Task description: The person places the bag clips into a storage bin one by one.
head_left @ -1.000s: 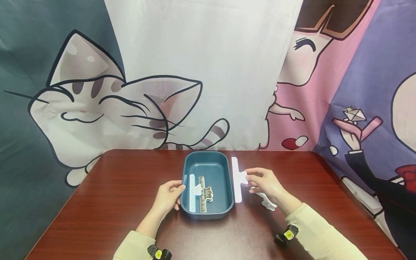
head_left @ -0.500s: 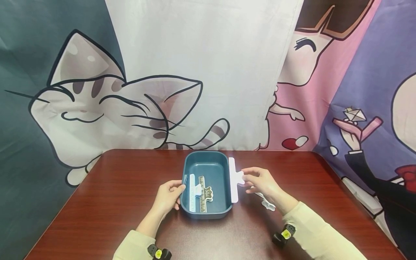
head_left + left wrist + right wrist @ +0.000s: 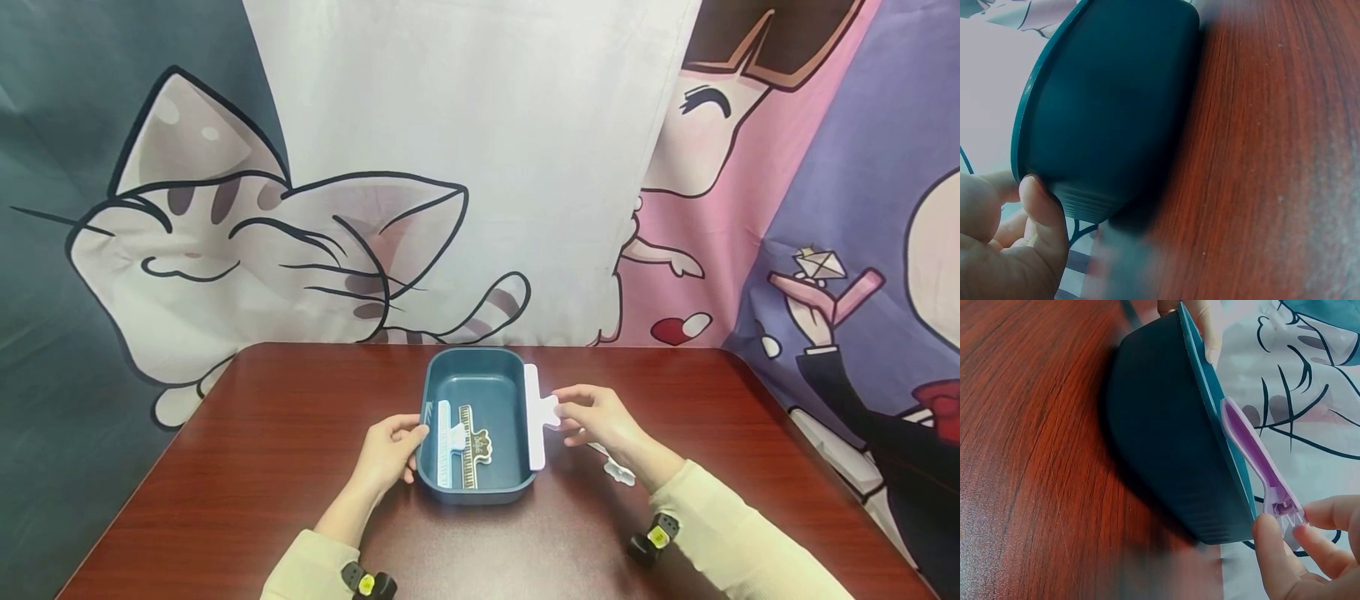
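My left hand pinches the left rim of a teal rectangular tub, which rests on the table. In the right wrist view, my right hand pinches the handle end of a pale lilac bag clip. The clip's long bar lies over the tub's right rim in the head view; whether it touches the rim I cannot tell. Inside the tub, toward its left side, lie a pale blue bag clip and a black-and-gold patterned clip, side by side.
A white clip lies on the table below my right hand, partly hidden by it. The reddish-brown table ends at a cartoon-printed cloth behind. Wrist cameras are strapped to both sleeves.
My right hand has moved left with the lilac clip, from beside the tub to over its right rim. The left hand keeps its hold on the tub.
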### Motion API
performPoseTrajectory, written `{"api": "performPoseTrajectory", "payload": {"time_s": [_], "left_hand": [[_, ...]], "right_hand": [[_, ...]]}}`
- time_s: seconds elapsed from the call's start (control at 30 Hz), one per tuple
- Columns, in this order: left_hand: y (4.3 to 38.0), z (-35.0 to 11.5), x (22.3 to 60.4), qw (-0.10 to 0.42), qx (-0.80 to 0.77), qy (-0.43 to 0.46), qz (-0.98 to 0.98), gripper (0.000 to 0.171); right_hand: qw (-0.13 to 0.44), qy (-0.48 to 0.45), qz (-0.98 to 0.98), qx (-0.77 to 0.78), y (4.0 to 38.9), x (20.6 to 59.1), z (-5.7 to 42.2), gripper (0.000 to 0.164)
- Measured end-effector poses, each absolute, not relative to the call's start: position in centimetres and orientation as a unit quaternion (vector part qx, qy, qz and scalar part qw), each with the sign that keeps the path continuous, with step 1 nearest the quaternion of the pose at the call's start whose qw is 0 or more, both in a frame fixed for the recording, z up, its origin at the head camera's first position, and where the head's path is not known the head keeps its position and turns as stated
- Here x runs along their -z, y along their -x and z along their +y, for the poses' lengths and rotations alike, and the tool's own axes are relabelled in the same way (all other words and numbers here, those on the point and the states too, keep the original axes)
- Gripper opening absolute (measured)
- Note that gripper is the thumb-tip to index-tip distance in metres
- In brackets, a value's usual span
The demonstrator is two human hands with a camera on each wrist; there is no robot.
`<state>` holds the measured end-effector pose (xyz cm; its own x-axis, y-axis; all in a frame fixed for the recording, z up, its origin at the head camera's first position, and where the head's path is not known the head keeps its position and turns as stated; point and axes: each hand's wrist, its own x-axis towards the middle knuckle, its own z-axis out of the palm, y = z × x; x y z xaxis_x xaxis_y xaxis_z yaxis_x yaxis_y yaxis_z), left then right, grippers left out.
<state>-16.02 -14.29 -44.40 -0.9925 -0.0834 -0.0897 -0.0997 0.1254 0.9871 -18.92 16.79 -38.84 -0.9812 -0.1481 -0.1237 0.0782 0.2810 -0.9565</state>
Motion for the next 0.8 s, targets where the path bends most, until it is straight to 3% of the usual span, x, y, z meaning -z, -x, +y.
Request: {"api": "performPoseTrajectory", "payload": {"time_s": [0.8], "left_hand": [[16.04, -14.35, 44.39, 0.007, -0.662, 0.06, 0.747, 0.032]], "right_hand": [[0.116, 0.042, 0.825, 0.552, 19.44, 38.04, 16.12, 0.034]]}}
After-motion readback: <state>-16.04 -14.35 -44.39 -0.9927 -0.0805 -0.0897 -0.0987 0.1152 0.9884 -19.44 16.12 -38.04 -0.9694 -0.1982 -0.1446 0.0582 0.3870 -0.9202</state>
